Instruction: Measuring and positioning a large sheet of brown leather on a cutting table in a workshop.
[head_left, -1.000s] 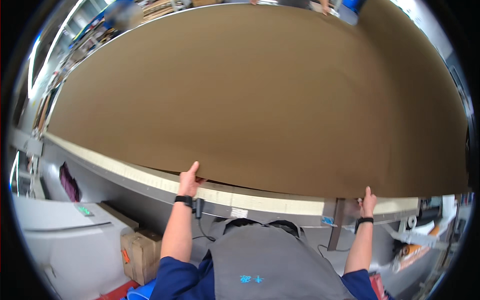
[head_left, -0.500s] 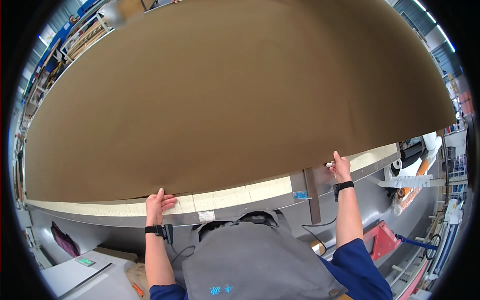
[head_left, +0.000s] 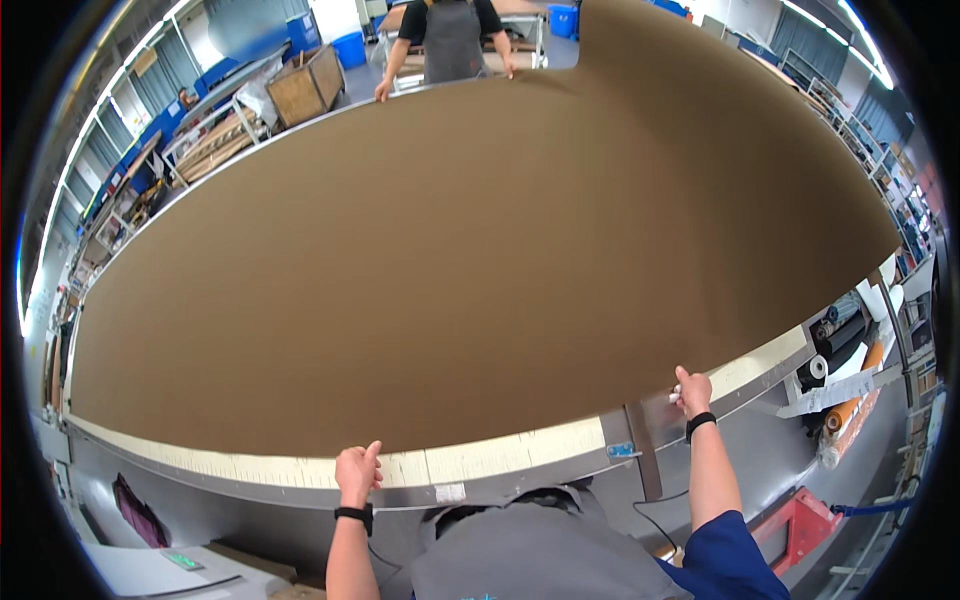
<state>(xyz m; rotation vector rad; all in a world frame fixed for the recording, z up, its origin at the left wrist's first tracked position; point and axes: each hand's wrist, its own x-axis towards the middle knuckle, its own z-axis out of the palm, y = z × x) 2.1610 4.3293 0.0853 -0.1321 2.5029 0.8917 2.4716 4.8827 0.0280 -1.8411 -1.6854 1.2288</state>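
A large brown sheet [head_left: 450, 270] of smooth, flexible material covers most of a long table, its far right part raised in a tall fold. At its near edge, my left hand [head_left: 357, 474] is closed, fingers curled and thumb tip at the edge. Farther right, my right hand [head_left: 694, 392] pinches the same edge, with a small white piece [head_left: 675, 396] I cannot identify in its fingers. A pale ruler strip [head_left: 500, 451] with fine marks runs along the table's near side, partly under the sheet. Both wrists wear black bands.
Across the table a co-worker [head_left: 453, 42] in a grey apron has both hands at the far edge. A dark flat bar [head_left: 643, 455] crosses the near rim beside a blue fitting [head_left: 622, 450]. Material rolls [head_left: 855, 395] and a red bracket [head_left: 800, 530] stand at the right.
The view has tilted up, bringing the co-worker into sight. My left fingers, spread before, are now curled. The raised fold at the far right shows more fully.
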